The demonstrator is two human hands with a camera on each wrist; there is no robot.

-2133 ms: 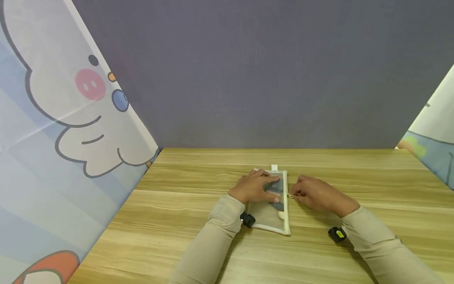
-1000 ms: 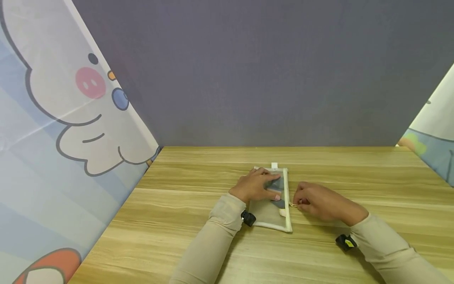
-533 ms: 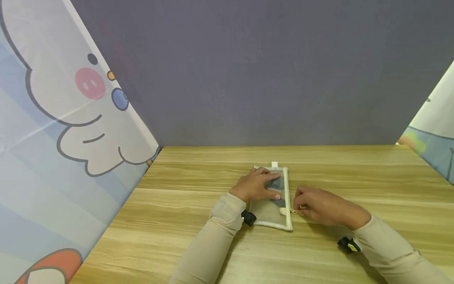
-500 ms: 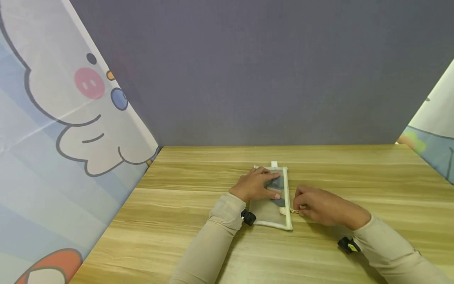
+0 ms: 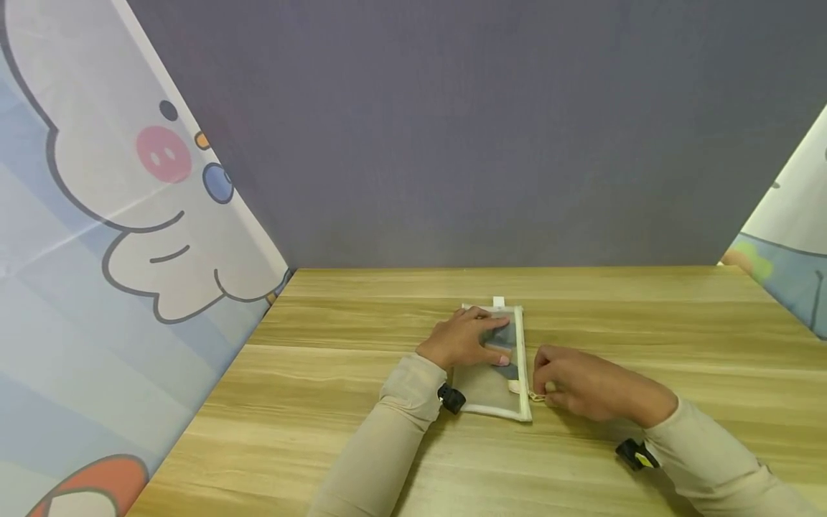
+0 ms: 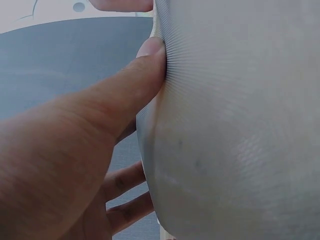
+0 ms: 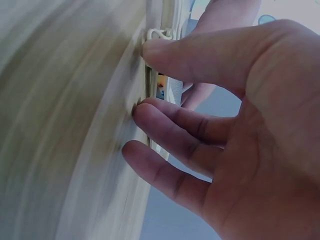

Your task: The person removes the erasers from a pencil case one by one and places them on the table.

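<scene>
A see-through mesh zip pouch (image 5: 487,391) with cream edging lies flat on the wooden table (image 5: 271,424). Grey and cream shapes show through its mesh. My left hand (image 5: 461,339) rests on the pouch's left and upper part with fingers and thumb spread; in the left wrist view the thumb (image 6: 120,90) presses against the mesh. Along the right edge runs the zip (image 5: 522,359). Close to its near end, my right hand (image 5: 584,382) pinches the cream looped zip pull (image 5: 536,396). In the right wrist view, the thumb is on the loop (image 7: 159,33), and the other fingers are loosely bent.
A small white tag (image 5: 498,301) sticks out from the pouch's far edge. Behind the table rises a grey panel (image 5: 491,143). Cartoon-printed cloths hang at the left (image 5: 84,323) and right (image 5: 795,266). Both wrists carry small black devices.
My right hand has slid the zip pull along the pouch's right edge towards me, from about the middle to close to the near end. The left hand has stayed in place.
</scene>
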